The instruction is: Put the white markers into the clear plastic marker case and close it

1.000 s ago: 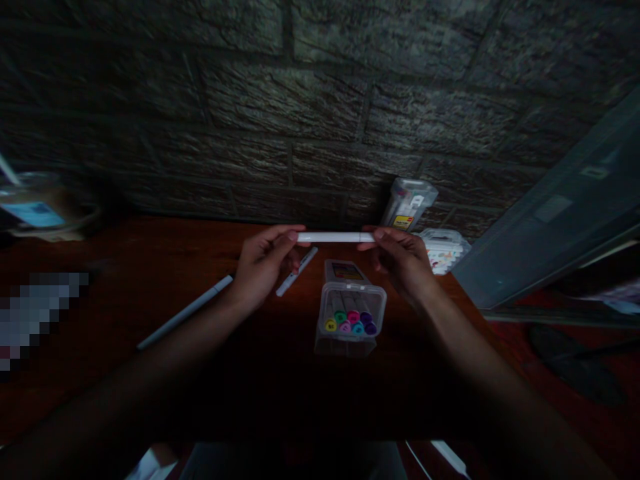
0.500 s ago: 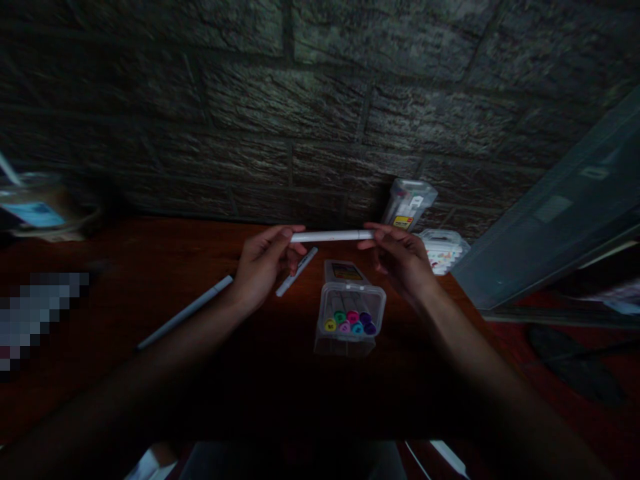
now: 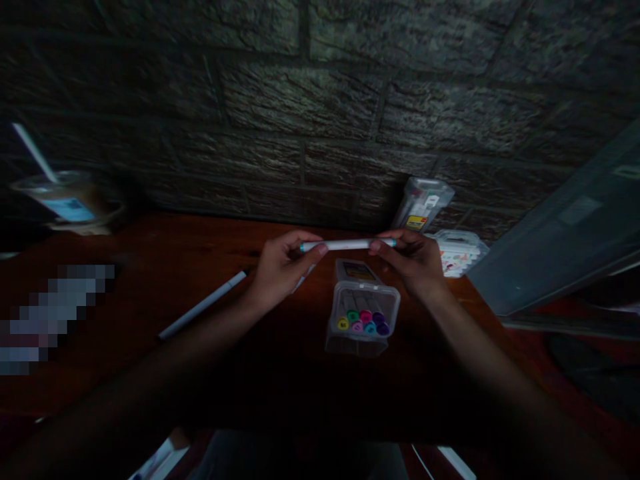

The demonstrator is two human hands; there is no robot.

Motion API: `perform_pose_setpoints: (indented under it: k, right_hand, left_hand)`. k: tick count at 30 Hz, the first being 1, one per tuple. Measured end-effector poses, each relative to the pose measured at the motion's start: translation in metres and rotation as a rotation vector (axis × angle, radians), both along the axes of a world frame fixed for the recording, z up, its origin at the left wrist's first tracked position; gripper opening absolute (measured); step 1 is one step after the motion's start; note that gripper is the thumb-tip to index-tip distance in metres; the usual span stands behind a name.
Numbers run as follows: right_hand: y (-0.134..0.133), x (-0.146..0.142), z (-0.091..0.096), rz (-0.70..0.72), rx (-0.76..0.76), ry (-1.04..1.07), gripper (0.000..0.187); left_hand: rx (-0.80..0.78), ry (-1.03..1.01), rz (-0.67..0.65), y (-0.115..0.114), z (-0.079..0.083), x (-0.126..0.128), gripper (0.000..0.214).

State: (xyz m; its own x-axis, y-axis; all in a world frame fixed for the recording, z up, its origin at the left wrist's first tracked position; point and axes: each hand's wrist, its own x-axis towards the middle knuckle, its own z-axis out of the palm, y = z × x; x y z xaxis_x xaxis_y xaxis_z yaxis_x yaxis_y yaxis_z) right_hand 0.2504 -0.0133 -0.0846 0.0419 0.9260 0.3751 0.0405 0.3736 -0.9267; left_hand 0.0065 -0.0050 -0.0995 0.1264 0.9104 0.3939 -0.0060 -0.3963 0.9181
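A white marker (image 3: pixel 349 245) with teal ends is held level above the dark wooden table (image 3: pixel 225 373). My left hand (image 3: pixel 281 268) pinches its left end and my right hand (image 3: pixel 414 262) pinches its right end. Just below the marker stands a clear plastic case (image 3: pixel 364 315) with several markers in it, their coloured caps facing me. A second white pen (image 3: pixel 203 305) lies on the table to the left of my left hand. Another loose marker lies mostly hidden behind my left hand.
A brick wall runs behind the table. A plastic cup with a straw (image 3: pixel 65 198) stands at the far left. Two more marker cases (image 3: pixel 423 203) (image 3: pixel 457 251) sit by the wall at the right, beside a leaning grey panel (image 3: pixel 565 233).
The camera has shifted, so everything sits a little further right. Both hands have slid inward along the marker, and its teal ends now show.
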Motion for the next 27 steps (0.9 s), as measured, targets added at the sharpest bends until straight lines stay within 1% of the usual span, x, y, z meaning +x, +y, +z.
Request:
perform_pose_setpoints:
  k: [5, 9, 16, 19, 22, 27]
  right_hand:
    - [-0.003, -0.003, 0.002, -0.061, 0.010, -0.049, 0.024]
    - [-0.004, -0.003, 0.004, -0.066, -0.012, -0.058, 0.021]
    - [0.000, -0.001, 0.004, -0.029, -0.057, 0.049, 0.020]
    - [-0.001, -0.001, 0.005, -0.003, -0.083, 0.124, 0.023]
    - [-0.002, -0.002, 0.008, 0.019, -0.129, 0.187, 0.028]
    - [-0.003, 0.000, 0.010, 0.047, -0.143, 0.211, 0.026]
  left_hand:
    - [0.062, 0.033, 0.009, 0.001, -0.003, 0.001, 0.015]
    - [0.052, -0.010, -0.018, 0.003, -0.005, 0.001, 0.017]
    - [-0.008, -0.110, -0.039, 0.008, -0.002, -0.002, 0.019]
    - [-0.014, -0.195, -0.071, 0.010, -0.002, -0.003, 0.020]
    - [-0.053, -0.241, -0.089, 0.009, 0.000, -0.003, 0.021]
    - [-0.113, -0.289, -0.107, 0.006, 0.004, -0.005, 0.022]
